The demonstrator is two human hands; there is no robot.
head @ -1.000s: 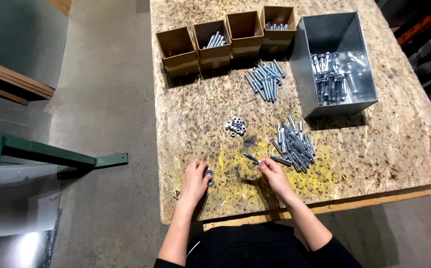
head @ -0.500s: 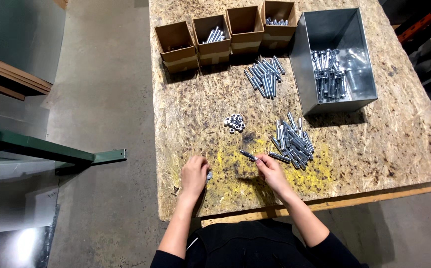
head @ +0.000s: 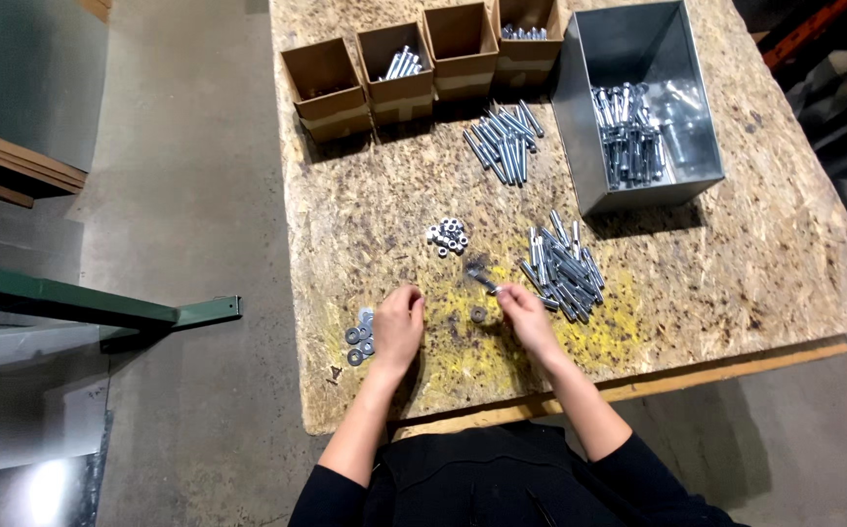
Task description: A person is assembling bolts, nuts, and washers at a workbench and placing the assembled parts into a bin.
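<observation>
Washers (head: 358,338) sit in a small cluster at the board's left edge, just beside the left hand (head: 399,325), which lies loosely curled and holds nothing I can see. One loose washer (head: 478,314) lies between the hands. Right hand (head: 526,314) pinches a bolt (head: 483,282) at its fingertips, with the bolt pile (head: 562,267) just to its right.

Speckled tan chipboard desk (head: 755,263) w/ yellow paint smear; silver-grey bolts (head: 565,268), nuts (head: 449,235), washers (head: 359,336); brown cardboard boxes (head: 326,88); grey metal bin (head: 638,59); green steel frame (head: 72,307); black sleeves.
</observation>
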